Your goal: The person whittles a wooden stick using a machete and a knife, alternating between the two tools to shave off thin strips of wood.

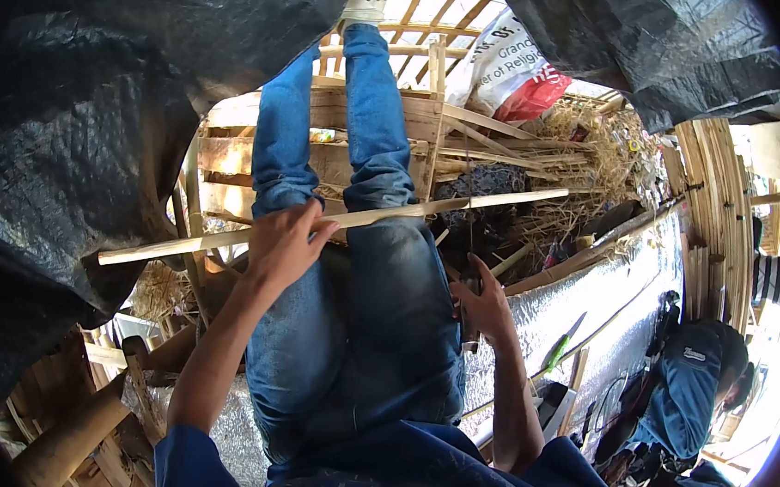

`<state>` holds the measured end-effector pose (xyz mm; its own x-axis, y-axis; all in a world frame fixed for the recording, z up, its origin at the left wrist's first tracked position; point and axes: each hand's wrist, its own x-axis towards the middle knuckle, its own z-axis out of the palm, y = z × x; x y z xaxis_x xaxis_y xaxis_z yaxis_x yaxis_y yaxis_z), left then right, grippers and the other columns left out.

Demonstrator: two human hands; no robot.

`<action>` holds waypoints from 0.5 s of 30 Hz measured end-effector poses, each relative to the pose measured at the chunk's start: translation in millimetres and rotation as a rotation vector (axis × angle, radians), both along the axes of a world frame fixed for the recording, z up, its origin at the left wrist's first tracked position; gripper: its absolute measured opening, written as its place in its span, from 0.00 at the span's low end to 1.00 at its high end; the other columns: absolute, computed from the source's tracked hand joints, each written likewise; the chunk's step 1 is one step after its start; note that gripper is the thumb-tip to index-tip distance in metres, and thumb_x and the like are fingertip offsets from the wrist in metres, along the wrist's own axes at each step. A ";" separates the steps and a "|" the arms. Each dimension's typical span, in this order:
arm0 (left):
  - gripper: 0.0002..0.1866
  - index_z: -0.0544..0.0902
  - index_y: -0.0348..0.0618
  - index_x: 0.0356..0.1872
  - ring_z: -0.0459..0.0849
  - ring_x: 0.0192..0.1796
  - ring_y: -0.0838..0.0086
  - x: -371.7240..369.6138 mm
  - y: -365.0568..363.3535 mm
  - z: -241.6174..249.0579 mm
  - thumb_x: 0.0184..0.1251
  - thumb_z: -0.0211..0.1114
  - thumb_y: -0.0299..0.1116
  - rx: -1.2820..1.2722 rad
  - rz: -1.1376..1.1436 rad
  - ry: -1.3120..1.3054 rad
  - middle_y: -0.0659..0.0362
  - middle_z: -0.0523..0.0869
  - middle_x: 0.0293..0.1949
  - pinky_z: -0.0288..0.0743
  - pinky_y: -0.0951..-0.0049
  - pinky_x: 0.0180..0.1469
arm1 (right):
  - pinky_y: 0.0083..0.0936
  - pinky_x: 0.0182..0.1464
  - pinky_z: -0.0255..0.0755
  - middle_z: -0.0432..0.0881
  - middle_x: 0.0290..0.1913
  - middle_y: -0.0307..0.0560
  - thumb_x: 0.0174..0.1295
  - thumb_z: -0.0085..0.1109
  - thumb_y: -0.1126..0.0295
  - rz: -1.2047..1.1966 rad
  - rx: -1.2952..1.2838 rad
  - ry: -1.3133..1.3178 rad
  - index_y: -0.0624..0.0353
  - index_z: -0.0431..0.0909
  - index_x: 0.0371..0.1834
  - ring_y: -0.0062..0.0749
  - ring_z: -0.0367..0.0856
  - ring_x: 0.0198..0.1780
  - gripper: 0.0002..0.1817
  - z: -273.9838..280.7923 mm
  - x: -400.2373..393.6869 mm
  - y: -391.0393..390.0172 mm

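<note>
Fingers slightly parted, the left hand holds a wooden strip.

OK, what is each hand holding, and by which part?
The left hand holds the wooden strip just left of its middle; the right hand grips a thin dark tool, apparently by its handle.

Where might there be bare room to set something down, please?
On the silvery sheet, between the right hand and the green-handled knife, and from that knife up to the wooden slat. It looks crowded beyond the slat, with straw and sticks, and at lower left, with bamboo pieces.
</note>
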<state>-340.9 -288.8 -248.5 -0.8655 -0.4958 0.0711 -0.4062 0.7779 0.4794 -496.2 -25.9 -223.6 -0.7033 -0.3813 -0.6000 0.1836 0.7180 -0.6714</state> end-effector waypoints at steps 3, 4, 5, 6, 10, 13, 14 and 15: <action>0.15 0.75 0.43 0.32 0.85 0.27 0.62 -31.4 9.6 -5.8 0.65 0.61 0.46 -0.063 -0.070 -0.008 0.57 0.84 0.24 0.77 0.62 0.30 | 0.28 0.32 0.77 0.82 0.34 0.53 0.52 0.62 0.67 0.216 0.067 0.575 0.64 0.66 0.61 0.33 0.83 0.26 0.31 -30.4 4.0 21.5; 0.16 0.76 0.43 0.33 0.85 0.27 0.61 -41.9 13.2 -8.0 0.65 0.61 0.46 -0.086 -0.097 -0.052 0.57 0.84 0.24 0.77 0.61 0.30 | 0.28 0.32 0.77 0.82 0.34 0.53 0.52 0.62 0.67 0.199 0.082 0.582 0.64 0.66 0.61 0.33 0.83 0.26 0.31 -23.5 5.4 25.4; 0.16 0.75 0.42 0.32 0.85 0.28 0.59 -49.8 14.1 -11.8 0.65 0.60 0.47 -0.091 -0.138 -0.011 0.55 0.84 0.24 0.76 0.60 0.31 | 0.30 0.35 0.77 0.83 0.33 0.53 0.51 0.63 0.66 0.117 0.111 0.399 0.64 0.66 0.61 0.36 0.84 0.28 0.32 -16.1 10.3 28.3; 0.16 0.75 0.42 0.32 0.85 0.28 0.59 -55.0 16.6 -13.5 0.65 0.60 0.47 -0.086 -0.157 -0.004 0.55 0.84 0.24 0.76 0.60 0.31 | 0.32 0.37 0.76 0.83 0.33 0.54 0.50 0.64 0.65 0.034 0.133 0.217 0.64 0.66 0.61 0.38 0.84 0.29 0.34 -5.6 15.3 24.9; 0.19 0.73 0.43 0.28 0.83 0.28 0.54 -57.8 20.0 -20.7 0.68 0.57 0.49 0.077 -0.165 -0.010 0.53 0.82 0.20 0.73 0.56 0.29 | 0.29 0.33 0.74 0.81 0.25 0.46 0.59 0.60 0.59 0.086 0.103 0.189 0.65 0.75 0.46 0.29 0.82 0.28 0.20 -14.7 21.1 44.1; 0.23 0.73 0.43 0.26 0.82 0.28 0.49 -53.6 20.2 -25.7 0.73 0.48 0.51 0.040 -0.158 -0.074 0.50 0.81 0.20 0.73 0.52 0.29 | 0.35 0.39 0.72 0.82 0.29 0.53 0.62 0.58 0.53 0.069 0.258 0.202 0.64 0.76 0.39 0.42 0.81 0.35 0.21 -15.4 14.3 42.2; 0.23 0.73 0.43 0.26 0.82 0.28 0.49 -55.7 22.0 -25.2 0.73 0.48 0.51 0.036 -0.167 -0.070 0.50 0.81 0.20 0.73 0.52 0.29 | 0.41 0.45 0.72 0.83 0.35 0.61 0.61 0.57 0.52 0.032 0.303 0.195 0.64 0.76 0.41 0.55 0.81 0.43 0.23 -12.6 12.1 39.8; 0.23 0.73 0.43 0.26 0.82 0.28 0.49 -57.6 23.5 -25.6 0.73 0.47 0.51 0.004 -0.137 -0.091 0.50 0.81 0.20 0.73 0.52 0.30 | 0.36 0.38 0.74 0.82 0.29 0.56 0.66 0.51 0.48 0.081 0.185 0.294 0.65 0.74 0.37 0.46 0.83 0.34 0.25 -12.3 7.8 38.6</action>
